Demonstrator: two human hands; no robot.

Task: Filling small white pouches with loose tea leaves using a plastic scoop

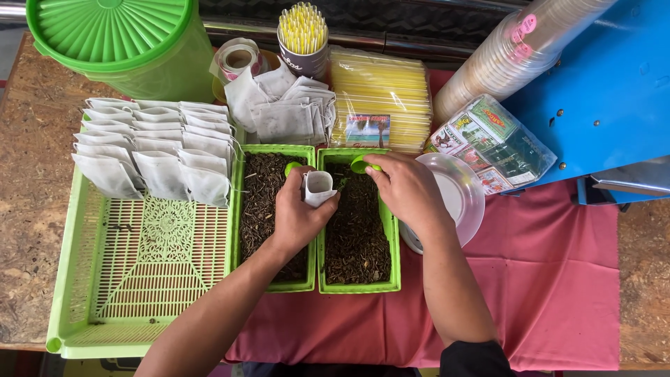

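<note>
My left hand [296,213] holds a small white filter bag [318,187] open, mouth up, over the gap between two green trays. My right hand [405,188] grips a small green scoop [361,165] over the right green tray [394,258], which is full of dark dried leaves [356,237]. The left green tray [239,230] holds the same dark leaves, with a second green scoop [292,168] lying in it near my left hand. The scoop in my right hand sits just right of the bag's mouth.
A large light-green lattice basket [132,279] at left holds rows of filled white bags [150,150]. More white bags [283,105], a tape roll [237,59], a cup of yellow straws [302,35], packed straws [380,98], a green lidded bucket [118,42], stacked lids [502,59], packets [492,139] and a clear lid [460,195] surround.
</note>
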